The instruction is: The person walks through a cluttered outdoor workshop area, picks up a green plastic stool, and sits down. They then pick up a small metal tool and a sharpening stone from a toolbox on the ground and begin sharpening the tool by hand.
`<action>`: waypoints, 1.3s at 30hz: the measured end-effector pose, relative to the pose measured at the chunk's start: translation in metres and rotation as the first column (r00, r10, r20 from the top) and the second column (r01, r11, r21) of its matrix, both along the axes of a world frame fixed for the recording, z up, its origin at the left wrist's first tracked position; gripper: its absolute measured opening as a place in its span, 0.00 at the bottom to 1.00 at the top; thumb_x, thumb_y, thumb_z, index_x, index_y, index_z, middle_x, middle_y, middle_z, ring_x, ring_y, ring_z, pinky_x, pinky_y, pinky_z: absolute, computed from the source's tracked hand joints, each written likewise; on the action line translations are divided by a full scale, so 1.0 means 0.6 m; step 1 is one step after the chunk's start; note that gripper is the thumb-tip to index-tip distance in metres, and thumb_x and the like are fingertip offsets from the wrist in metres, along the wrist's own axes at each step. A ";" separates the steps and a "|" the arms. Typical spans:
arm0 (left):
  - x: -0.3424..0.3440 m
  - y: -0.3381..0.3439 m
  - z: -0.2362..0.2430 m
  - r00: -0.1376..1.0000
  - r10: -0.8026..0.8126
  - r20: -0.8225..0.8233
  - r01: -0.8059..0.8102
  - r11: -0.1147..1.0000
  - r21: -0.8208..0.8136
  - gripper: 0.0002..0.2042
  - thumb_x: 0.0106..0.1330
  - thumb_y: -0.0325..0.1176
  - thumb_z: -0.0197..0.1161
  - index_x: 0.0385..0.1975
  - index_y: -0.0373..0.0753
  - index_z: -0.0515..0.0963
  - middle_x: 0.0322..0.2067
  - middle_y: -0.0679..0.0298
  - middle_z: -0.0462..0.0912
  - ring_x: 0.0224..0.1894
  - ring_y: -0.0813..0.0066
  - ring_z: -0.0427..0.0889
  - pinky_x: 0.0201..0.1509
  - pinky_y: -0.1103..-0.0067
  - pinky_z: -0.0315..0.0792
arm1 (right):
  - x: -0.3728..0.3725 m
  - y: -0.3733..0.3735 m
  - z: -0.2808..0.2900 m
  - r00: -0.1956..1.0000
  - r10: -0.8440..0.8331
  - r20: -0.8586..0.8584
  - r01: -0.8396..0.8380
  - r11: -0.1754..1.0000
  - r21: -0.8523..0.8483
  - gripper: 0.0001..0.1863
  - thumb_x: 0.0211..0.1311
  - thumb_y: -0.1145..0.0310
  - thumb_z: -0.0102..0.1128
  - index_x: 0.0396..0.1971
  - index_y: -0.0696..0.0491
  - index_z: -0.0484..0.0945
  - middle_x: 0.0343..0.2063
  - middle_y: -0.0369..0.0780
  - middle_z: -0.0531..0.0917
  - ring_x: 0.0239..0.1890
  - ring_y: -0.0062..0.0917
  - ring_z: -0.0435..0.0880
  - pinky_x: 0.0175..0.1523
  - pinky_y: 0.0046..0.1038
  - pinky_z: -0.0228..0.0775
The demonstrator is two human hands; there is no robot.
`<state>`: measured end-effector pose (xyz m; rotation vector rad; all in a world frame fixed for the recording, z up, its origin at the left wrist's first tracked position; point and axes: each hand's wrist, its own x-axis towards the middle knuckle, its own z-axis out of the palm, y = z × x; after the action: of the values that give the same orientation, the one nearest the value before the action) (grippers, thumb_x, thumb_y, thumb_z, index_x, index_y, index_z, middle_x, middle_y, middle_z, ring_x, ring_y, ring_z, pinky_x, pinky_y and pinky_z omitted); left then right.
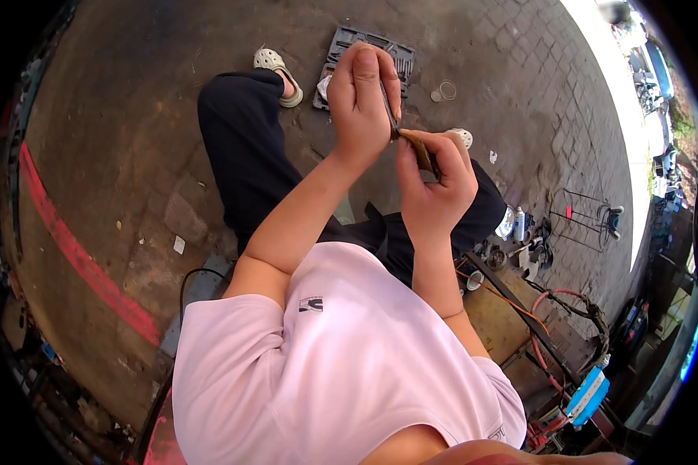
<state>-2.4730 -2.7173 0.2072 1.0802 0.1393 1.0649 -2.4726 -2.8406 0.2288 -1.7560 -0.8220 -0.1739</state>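
Observation:
My left hand (362, 101) is raised in front of me, its fingers closed round a thin dark strip or rod (391, 116) that is mostly hidden by the palm. Close beside it and slightly nearer, my right hand (442, 190) pinches a small curved brown piece (420, 150) between thumb and fingers. The lower end of the dark strip meets the upper end of the brown piece, or nearly so; whether they are joined I cannot tell. Both things are held up above my lap, between my spread knees.
An open dark tool case (405, 56) lies on the floor beyond my hands, a white crumpled scrap (323, 87) at its edge. A clear round item (444, 91) lies right of it. Metal parts (531, 260), a wire rack (585, 221) and a red hose (537, 349) are at my right.

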 end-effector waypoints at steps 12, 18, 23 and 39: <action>0.002 0.010 0.006 0.999 -0.017 0.030 0.016 1.000 0.022 0.17 0.78 0.42 0.42 0.28 0.38 0.66 0.14 0.68 0.65 0.11 0.83 0.62 0.16 0.84 0.58 | 0.001 -0.002 -0.011 0.993 0.054 -0.108 -0.054 0.999 0.011 0.06 0.50 0.82 0.65 0.29 0.58 0.81 0.23 0.37 0.77 0.24 0.19 0.76 0.31 0.19 0.67; -0.004 0.017 0.016 0.994 -0.072 0.077 0.071 0.997 0.017 0.17 0.77 0.43 0.42 0.28 0.39 0.66 0.14 0.68 0.66 0.11 0.83 0.61 0.15 0.84 0.56 | 0.003 -0.017 0.011 0.960 0.052 -0.273 -0.011 0.989 0.150 0.06 0.51 0.82 0.64 0.30 0.58 0.81 0.26 0.35 0.79 0.27 0.15 0.75 0.34 0.16 0.66; -0.005 0.012 0.016 0.994 -0.068 0.089 0.065 0.997 0.034 0.17 0.77 0.43 0.42 0.28 0.39 0.66 0.15 0.68 0.65 0.11 0.83 0.61 0.15 0.84 0.57 | 0.006 -0.003 0.007 0.989 0.071 -0.133 -0.057 0.993 0.105 0.07 0.50 0.81 0.66 0.30 0.57 0.81 0.25 0.35 0.79 0.27 0.17 0.76 0.34 0.17 0.67; -0.009 0.008 0.020 0.997 -0.002 0.083 -0.006 0.996 0.094 0.16 0.78 0.41 0.42 0.29 0.38 0.67 0.21 0.67 0.68 0.12 0.84 0.64 0.16 0.84 0.60 | -0.002 -0.011 0.009 0.861 0.167 -0.480 -0.118 0.984 0.131 0.06 0.62 0.73 0.63 0.32 0.60 0.77 0.23 0.32 0.78 0.26 0.10 0.72 0.32 0.14 0.64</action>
<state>-2.4782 -2.7124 0.2192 1.1188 0.0240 1.1257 -2.4741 -2.8470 0.2343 -1.5408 -0.5536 0.3201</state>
